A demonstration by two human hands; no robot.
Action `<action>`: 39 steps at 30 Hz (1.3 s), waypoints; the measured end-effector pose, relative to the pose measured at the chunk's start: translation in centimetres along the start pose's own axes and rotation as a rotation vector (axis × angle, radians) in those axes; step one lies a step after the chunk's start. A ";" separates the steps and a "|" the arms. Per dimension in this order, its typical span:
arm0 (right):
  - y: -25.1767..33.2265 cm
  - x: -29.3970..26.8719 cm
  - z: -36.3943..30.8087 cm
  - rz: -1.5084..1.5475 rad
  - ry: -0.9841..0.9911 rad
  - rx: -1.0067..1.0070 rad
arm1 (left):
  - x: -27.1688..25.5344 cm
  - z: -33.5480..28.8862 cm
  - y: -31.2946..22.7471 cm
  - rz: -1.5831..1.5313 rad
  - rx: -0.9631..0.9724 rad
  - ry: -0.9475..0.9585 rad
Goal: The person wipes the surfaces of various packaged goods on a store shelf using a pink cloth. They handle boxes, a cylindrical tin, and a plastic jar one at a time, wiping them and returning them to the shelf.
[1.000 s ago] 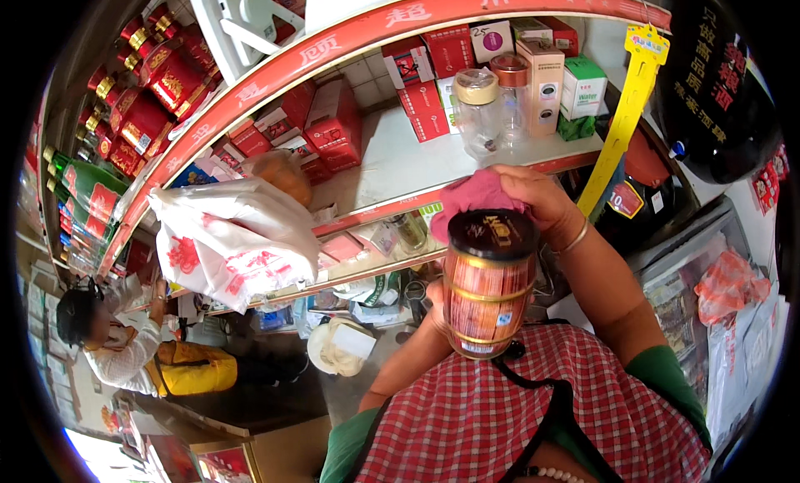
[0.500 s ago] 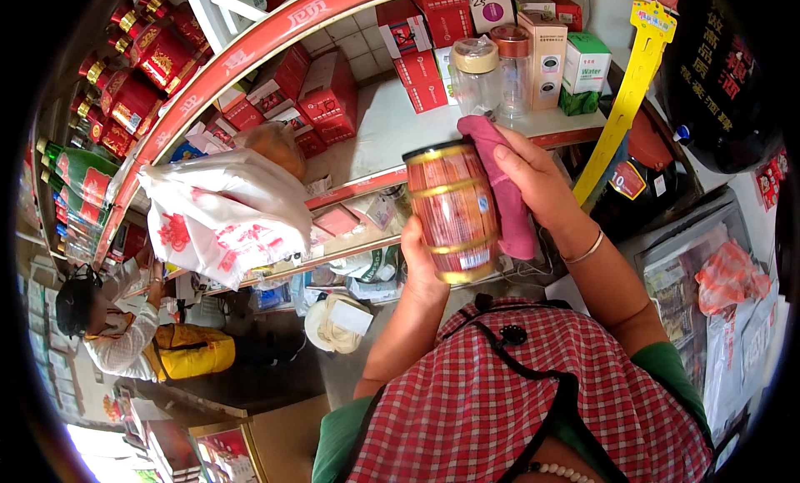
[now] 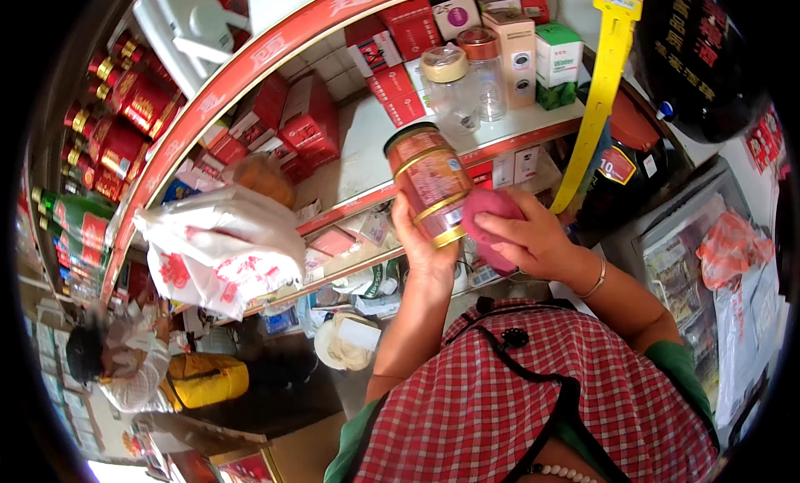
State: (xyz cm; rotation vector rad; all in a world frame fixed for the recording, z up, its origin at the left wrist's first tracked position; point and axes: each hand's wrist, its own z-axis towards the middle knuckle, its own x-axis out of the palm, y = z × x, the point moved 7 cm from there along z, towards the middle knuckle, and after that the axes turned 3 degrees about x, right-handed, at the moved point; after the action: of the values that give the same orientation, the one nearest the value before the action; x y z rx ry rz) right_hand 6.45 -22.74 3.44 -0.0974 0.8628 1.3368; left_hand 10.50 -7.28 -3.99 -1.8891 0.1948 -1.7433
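A barrel-shaped jar (image 3: 427,179), reddish brown with gold bands and a black lid, is tilted in front of the shelves. My left hand (image 3: 419,240) is wrapped around its lower left side and base. My right hand (image 3: 537,237) grips a magenta cloth (image 3: 489,210) and presses it against the jar's lower right side, close to the bottom gold band. The cloth is bunched under my fingers. Behind the jar, two clear glass jars, one with a cream lid (image 3: 444,65) and one with a copper-coloured lid (image 3: 479,43), stand on the white shelf (image 3: 367,150).
A white plastic bag (image 3: 221,245) hangs left of my hands. Red boxes (image 3: 308,125) line the shelf; a yellow hanging strip (image 3: 593,108) drops at its right. Red bottles (image 3: 137,104) stand far left. Another person with a yellow bag (image 3: 208,379) is at lower left.
My right hand and the cloth have slid down from the jar's upper right side to its lower right. The jar has tilted a bit more and shifted slightly left.
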 end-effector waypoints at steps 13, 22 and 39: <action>-7.2 -2.4 -9.5 1.468 -0.443 0.843 | 8.4 -2.7 6.3 0.717 0.422 0.611; -5.7 -10.6 -20.2 1.119 -0.927 0.784 | 13.3 -7.0 19.2 0.721 -0.137 1.051; 0.3 -16.7 -36.3 0.475 -1.311 1.069 | 19.8 -9.4 43.2 0.727 -0.190 1.197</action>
State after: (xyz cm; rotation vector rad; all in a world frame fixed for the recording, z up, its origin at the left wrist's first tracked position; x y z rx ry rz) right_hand -11.23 -55.21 -11.81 1.7050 0.3191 0.8757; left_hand 15.64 -55.27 -7.62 -0.4672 1.3091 -2.0478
